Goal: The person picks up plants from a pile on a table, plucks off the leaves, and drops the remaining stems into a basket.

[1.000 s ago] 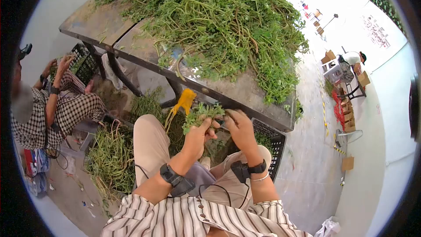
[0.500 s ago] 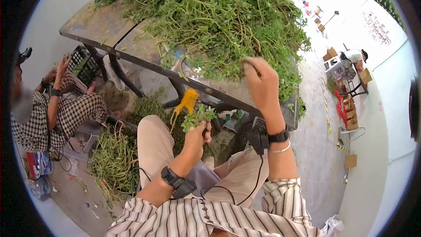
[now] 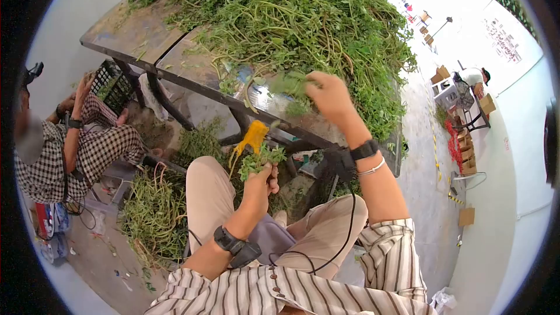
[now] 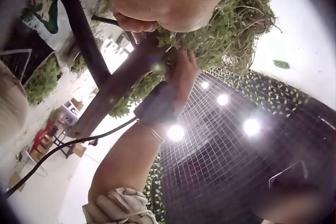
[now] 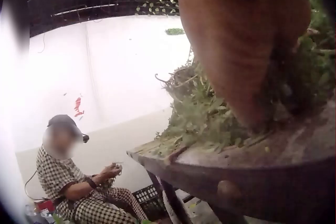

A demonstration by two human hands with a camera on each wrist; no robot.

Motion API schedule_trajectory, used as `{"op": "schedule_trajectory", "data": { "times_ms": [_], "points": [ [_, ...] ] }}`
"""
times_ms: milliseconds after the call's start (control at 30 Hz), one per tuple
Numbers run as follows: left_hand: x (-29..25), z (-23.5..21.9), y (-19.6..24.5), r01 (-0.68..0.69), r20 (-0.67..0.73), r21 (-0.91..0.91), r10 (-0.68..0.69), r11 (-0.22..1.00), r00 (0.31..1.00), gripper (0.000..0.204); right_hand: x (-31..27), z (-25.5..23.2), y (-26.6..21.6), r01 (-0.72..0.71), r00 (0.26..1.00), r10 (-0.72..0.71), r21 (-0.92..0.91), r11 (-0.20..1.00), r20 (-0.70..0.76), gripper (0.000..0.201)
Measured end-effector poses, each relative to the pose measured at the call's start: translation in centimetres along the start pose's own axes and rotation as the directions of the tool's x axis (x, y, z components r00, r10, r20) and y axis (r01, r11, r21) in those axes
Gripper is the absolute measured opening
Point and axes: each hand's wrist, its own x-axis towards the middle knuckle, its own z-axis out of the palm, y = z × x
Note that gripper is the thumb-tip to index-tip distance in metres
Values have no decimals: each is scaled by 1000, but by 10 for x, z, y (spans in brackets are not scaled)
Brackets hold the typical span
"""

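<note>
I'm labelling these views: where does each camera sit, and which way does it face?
Head: worn on the head, facing forward and down at greens on a table; left hand, right hand, striped sleeves and legs show.
Left wrist: on that wrist, facing up past the left hand toward the ceiling; the right arm shows too.
Right wrist: on that wrist, looking past the right hand at greens and table.
Head and right wrist share the seated person in checks.

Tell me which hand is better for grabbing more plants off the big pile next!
Probably the right. The right hand is up over the table, beside the pile, and seems to pinch some blurred greens. The left hand is lower, below the table's edge, holding a leafy bunch.
</note>
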Motion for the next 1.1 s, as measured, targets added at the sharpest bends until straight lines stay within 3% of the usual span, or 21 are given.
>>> {"op": "schedule_trajectory", "data": {
  "times_ms": [33,67,100,133,200,233,300,333,367,467,567,600,700,767,833,867,900,967,1033,1100],
  "points": [
    [0,-1,0,2,4,-1,-2,1000,1000,16,0,-7,2,-2,1000,2,-4,1000,-1,28],
    [0,-1,0,-10,-2,-3,10,1000,1000,16,2,-16,5,-194,975,219,339,921,-36,24],
    [2,0,1,-23,-5,-3,23,1000,1000,16,4,-26,7,-325,906,423,642,694,1,19],
    [2,1,2,-19,4,1,19,1000,1000,16,6,-35,15,-325,904,428,641,696,-7,19],
    [3,2,4,-23,7,-5,23,1000,1000,17,9,-55,26,-120,868,492,935,334,-65,16],
    [4,3,3,-18,15,-3,18,1000,1000,17,10,-65,27,-116,866,496,934,339,-72,16],
    [7,2,1,-36,46,-6,36,999,998,18,10,-85,29,0,774,628,992,126,-80,13],
    [10,1,1,-47,55,19,46,999,997,17,11,-93,35,60,761,639,993,101,-111,11],
    [12,1,1,-43,60,21,42,999,997,17,10,-100,39,63,757,643,993,104,-116,11],
    [16,7,3,-93,48,23,92,995,995,17,3,-121,59,233,781,610,969,-80,-138,11],
    [13,17,6,-68,-33,11,69,998,997,15,-7,-129,76,262,805,583,947,-186,-109,11],
    [15,15,4,-65,-30,16,66,998,997,15,-10,-128,77,228,831,545,962,-153,-111,12],
    [20,9,-1,-81,91,102,72,991,993,8,-21,-123,75,172,833,550,976,-137,-69,11],
    [17,12,-3,-181,165,97,164,979,973,5,-28,-115,69,173,828,558,972,-158,-56,11],
    [12,26,4,-179,177,65,165,982,970,6,-33,-106,58,168,796,599,982,-83,-85,12],
    [10,36,10,-176,194,32,166,984,967,7,-35,-103,50,158,747,664,980,-118,-41,13],
    [8,44,13,-174,186,36,165,984,969,7,-38,-98,46,155,746,665,980,-125,-33,13],
    [8,60,20,-210,233,9,202,978,951,11,-44,-92,41,97,810,586,982,-161,16,12],
    [11,68,24,-234,244,60,213,970,946,17,-51,-82,35,76,813,581,982,-171,38,11],
    [17,71,25,-304,347,-20,292,952,891,20,-55,-71,25,15,852,516,983,-182,83,12]
  ]
}}
